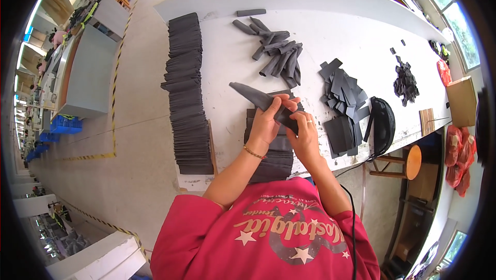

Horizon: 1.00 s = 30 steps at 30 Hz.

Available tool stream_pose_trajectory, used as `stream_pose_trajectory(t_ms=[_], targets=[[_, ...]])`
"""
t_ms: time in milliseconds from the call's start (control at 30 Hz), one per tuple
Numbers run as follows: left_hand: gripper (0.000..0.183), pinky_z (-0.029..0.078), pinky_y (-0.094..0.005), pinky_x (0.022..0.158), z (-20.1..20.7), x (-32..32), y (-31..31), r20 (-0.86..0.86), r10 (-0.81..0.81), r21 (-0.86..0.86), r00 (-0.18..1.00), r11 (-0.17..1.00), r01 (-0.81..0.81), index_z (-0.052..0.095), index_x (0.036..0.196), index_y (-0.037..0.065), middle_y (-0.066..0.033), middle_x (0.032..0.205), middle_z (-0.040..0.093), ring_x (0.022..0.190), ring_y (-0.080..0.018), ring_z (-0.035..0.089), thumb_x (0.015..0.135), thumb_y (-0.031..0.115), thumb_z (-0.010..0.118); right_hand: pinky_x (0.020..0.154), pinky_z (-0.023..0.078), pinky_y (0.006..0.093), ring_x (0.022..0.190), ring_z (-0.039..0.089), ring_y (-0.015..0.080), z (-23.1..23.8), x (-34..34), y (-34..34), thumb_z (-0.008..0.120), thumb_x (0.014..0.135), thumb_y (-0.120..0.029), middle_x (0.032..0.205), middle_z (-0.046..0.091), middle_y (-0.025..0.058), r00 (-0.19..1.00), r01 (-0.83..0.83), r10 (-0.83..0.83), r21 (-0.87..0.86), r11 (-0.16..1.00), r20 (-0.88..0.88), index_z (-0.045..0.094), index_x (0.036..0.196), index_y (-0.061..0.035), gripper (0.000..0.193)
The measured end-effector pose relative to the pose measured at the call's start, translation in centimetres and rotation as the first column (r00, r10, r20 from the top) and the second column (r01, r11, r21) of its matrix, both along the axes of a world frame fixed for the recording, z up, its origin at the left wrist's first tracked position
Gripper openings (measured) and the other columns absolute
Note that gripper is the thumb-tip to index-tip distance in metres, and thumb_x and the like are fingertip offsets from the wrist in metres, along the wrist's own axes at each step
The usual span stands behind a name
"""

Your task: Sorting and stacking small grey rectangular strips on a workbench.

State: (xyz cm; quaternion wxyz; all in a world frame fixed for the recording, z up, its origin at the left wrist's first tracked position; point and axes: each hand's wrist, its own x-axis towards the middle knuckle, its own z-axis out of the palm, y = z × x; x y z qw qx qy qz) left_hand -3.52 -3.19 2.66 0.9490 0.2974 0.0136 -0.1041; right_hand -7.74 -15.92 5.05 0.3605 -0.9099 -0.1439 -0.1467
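Two hands work together in my head view: the left hand [267,123] and the right hand [306,131] are both closed on one dark grey piece [252,96], which looks like a flattened cloth tube. Its long end points away past the left hand's fingertips, over the table [226,52]; its near end sits between both sets of fingers, where I cannot tell whether the darker patch is a second piece.

I judge this piece to be partway through handling. Just beyond the hands lies a loose heap of grey tubes [281,52] much like it; I lean towards calling them unfinished, though nothing I see settles that. Under and nearer than the hands sits a stack of dark flat pieces [278,152], and well to the left of the left hand runs a long, tightly packed row of grey pieces [185,83]. Their neat order suggests to me sorted stock, done or waiting.

To the right of the right hand I see scattered dark rectangles [342,89], and farther that way, small black pieces [405,84], so by my reading plenty is left
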Motion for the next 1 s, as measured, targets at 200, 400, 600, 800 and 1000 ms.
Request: stream_pose_trajectory(t_ms=[200,400,600,800,1000], targets=[[0.026,0.047,-0.0396,0.097,0.2,0.3,0.6,-0.044,0.058,0.021,0.997,0.998,-0.057,0.060,0.108,-0.003,-0.0158,0.098,0.069,0.110,-0.0313,0.061,0.098,0.020,0.055,0.079,0.048,0.0442,0.095,0.057,0.0376,1.1,-0.3,-0.1,0.073,0.073,-0.001,0.104,0.057,0.0176,0.999,-0.052,0.052,0.053,0.997,-0.001,0.051,0.102,-0.0028,0.036],[0.030,0.047,-0.0380,0.097,0.6,-0.5,-0.4,-0.035,0.050,-0.095,0.998,0.994,-0.053,0.059,0.107,-0.003,-0.0173,0.103,0.068,0.115,-0.0284,0.059,0.098,0.025,0.054,0.069,0.050,0.0410,0.086,0.059,0.0364,0.8,0.7,0.3,0.073,0.075,-0.001,0.100,0.057,0.0164,0.984,-0.138,0.131,0.052,0.989,0.123,0.053,0.098,-0.0031,0.030],[0.028,0.046,-0.0405,0.099,0.3,-0.6,0.4,-0.113,0.101,-0.007,0.988,0.995,-0.103,0.058,0.110,0.000,-0.0150,0.104,0.068,0.119,-0.0298,0.057,0.099,0.025,0.052,0.067,0.049,0.0402,0.079,0.060,0.0346,1.4,0.0,0.3,0.069,0.077,0.001,0.094,0.058,0.0147,0.998,-0.051,0.051,-0.014,0.999,0.023,0.053,0.098,-0.0029,0.027],[0.027,0.045,-0.0441,0.100,-0.1,-0.7,-0.3,-0.119,0.096,-0.116,0.988,0.987,-0.110,0.059,0.110,0.002,-0.0126,0.103,0.069,0.122,-0.0318,0.053,0.099,0.026,0.052,0.065,0.051,0.0424,0.076,0.062,0.0336,1.2,0.5,-1.0,0.067,0.079,0.002,0.090,0.060,0.0132,0.986,-0.164,0.162,0.058,0.985,0.033,0.055,0.092,-0.0027,0.019],[0.029,0.045,-0.0370,0.100,0.2,-1.8,-2.6,-0.127,0.045,-0.229,0.991,0.971,-0.073,0.058,0.109,-0.002,-0.0151,0.100,0.069,0.116,-0.0287,0.059,0.100,0.025,0.051,0.063,0.049,0.0407,0.074,0.062,0.0355,0.0,1.4,-0.4,0.067,0.080,0.002,0.089,0.061,0.0159,0.970,-0.196,0.180,0.089,0.977,0.165,0.057,0.088,-0.0011,0.013]])
